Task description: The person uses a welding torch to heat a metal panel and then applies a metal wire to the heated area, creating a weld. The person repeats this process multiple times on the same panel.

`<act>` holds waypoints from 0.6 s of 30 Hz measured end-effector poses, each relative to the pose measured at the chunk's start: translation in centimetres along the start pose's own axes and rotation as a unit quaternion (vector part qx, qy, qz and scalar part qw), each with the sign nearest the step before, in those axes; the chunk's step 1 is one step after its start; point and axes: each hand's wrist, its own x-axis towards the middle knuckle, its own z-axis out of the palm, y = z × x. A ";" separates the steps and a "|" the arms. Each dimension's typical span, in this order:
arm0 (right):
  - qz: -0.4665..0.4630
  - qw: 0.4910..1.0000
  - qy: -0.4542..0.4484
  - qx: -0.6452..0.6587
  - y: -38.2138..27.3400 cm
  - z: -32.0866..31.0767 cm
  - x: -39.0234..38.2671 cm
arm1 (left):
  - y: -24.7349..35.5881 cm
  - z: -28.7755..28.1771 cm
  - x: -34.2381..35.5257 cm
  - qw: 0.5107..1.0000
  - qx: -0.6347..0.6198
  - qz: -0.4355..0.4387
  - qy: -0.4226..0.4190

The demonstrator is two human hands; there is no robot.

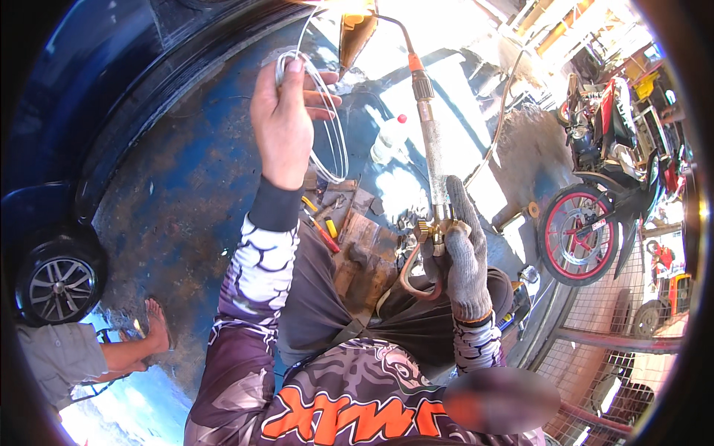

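My bare left hand (pixel 286 123) pinches a loose coil of thin, silvery wire (pixel 341 149) between thumb and fingers. One strand runs up from it toward a brightly glowing spot at the top edge. In my right hand (pixel 468 264), covered by a grey knit glove, is a gas torch (pixel 433 149) with a ribbed metal handle and brass valve knobs. Its thin, bent neck reaches the same glowing area. A pointed brown metal piece (pixel 357 41) hangs there, its upper part lost in glare. Hoses leave the torch's lower end beside the glove.
Below my hands lie wooden boards (pixel 364 249) and hand tools with red and yellow handles (pixel 325 236). A clear bottle (pixel 388 141) has a red cap. At left are a dark car (pixel 97 89) and another person's bare foot (pixel 157 328). A motorcycle (pixel 580 234) stands right, near a mesh gate (pixel 595 364).
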 end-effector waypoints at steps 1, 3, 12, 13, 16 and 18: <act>0.007 1.000 -0.005 -0.002 -0.2 0.2 0.0 | -0.4 0.1 0.6 1.000 0.013 -0.009 0.002; 0.016 1.000 -0.016 0.000 -0.6 0.4 -0.1 | -1.2 -0.1 0.8 0.999 0.010 -0.051 -0.006; 0.055 0.997 -0.039 -0.038 -0.7 -0.1 -0.7 | -2.0 -0.1 1.2 0.997 0.009 -0.069 0.024; 0.060 0.996 -0.045 -0.038 -0.6 -0.1 -0.8 | -1.8 0.0 1.7 0.999 0.007 -0.046 0.019; 0.064 0.995 -0.037 -0.059 -0.5 -0.3 -0.9 | -1.6 -0.3 2.0 0.998 0.000 -0.056 0.037; 0.044 0.996 -0.028 -0.073 -0.5 -0.4 -0.8 | -1.9 -0.4 1.3 0.995 0.011 -0.081 0.051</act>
